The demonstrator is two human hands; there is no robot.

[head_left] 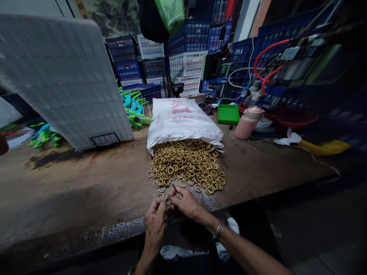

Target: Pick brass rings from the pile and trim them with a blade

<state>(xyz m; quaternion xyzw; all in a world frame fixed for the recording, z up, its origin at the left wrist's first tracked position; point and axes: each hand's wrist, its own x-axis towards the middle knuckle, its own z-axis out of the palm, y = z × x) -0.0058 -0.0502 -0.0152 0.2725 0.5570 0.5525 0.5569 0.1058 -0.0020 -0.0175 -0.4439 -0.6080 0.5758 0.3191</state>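
Note:
My left hand (155, 220) is closed in a pinch at the table's front edge, with a gold-coloured ring (167, 198) at its fingertips. Close against it, my right hand (187, 202) grips a thin dark tool (175, 188) whose end sticks up past the fingers; its exact kind is hidden. Just beyond both hands, a heap of gold-coloured rings (183, 162) spills from the mouth of a white woven sack (186, 122) with red print. Another loose ring (159, 195) lies right by the left fingertips.
On the left a tall white plastic panel (65, 76) stands on the wooden table (100, 194), near green and blue parts (134, 105). To the right are a green tray (228, 114), a pink bottle (248, 122) and a machine with red hoses (295, 53). Stacked crates (187, 63) fill the back.

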